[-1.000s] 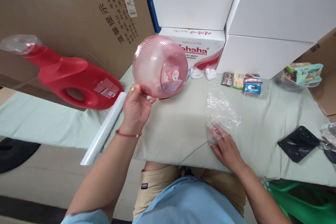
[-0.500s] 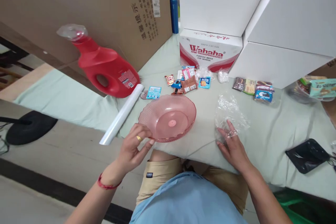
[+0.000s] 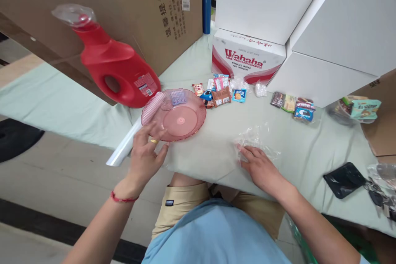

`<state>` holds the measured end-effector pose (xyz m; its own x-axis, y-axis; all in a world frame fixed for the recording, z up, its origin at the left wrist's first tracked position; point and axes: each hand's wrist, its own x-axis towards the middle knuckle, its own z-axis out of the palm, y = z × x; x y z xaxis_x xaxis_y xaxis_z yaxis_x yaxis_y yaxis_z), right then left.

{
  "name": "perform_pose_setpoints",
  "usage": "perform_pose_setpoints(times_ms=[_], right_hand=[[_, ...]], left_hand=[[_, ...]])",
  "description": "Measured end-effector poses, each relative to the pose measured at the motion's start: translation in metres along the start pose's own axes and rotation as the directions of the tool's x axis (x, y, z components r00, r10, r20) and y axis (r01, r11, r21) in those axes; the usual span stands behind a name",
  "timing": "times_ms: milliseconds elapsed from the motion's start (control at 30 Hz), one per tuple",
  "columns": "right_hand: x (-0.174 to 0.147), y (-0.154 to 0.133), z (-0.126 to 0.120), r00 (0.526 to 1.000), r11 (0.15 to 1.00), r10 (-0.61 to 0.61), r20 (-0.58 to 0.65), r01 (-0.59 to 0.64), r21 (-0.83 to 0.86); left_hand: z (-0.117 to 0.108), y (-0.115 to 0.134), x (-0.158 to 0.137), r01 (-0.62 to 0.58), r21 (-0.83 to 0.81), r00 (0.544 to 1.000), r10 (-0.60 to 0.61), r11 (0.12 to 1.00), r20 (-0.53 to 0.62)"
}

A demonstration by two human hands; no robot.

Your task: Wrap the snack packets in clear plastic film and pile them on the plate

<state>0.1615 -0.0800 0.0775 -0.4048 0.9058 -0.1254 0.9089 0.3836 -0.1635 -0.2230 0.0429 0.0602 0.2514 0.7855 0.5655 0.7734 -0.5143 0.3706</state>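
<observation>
A shallow pink see-through bowl (image 3: 181, 120) with a ribbed wall rests at the left of the cloth. My left hand (image 3: 145, 148) straddles its near left rim, fingers over the inside and thumb just outside. A blue packet (image 3: 178, 97) shows through the far wall of the bowl. My right hand (image 3: 258, 165) lies low over a crumpled clear plastic bag (image 3: 258, 140), with fingers and thumb drawn together on its near left part. How firmly they pinch the film is hard to see.
A white roll (image 3: 123, 144) lies partly behind the bowl, beside a red jug (image 3: 123, 70). Several snack packets (image 3: 221, 95) sit before a Wahaha carton (image 3: 247, 60). More packets (image 3: 289, 103), a tub of snacks (image 3: 343, 111), a black pouch (image 3: 345, 179) and keys (image 3: 379, 198) are right.
The bowl has slid left and away from me along with my left hand, and it now overlaps the blue packet. My right hand and the plastic bag have shifted left. The view has also shifted.
</observation>
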Motion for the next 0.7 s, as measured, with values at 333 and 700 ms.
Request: perform_pose_setpoints(times_ms=[333,700], right_hand=[[0.016,-0.009,0.016,0.993,0.998,-0.056,-0.104,0.057,0.01],[-0.002,-0.004,0.02,0.992,0.999,-0.036,-0.122,0.032,-0.036]], left_hand=[[0.032,0.178,0.007,0.036,-0.491,0.993,0.024,0.87,0.116],[0.103,0.164,0.06,0.321,-0.06,0.761,-0.219,0.945,0.611]])
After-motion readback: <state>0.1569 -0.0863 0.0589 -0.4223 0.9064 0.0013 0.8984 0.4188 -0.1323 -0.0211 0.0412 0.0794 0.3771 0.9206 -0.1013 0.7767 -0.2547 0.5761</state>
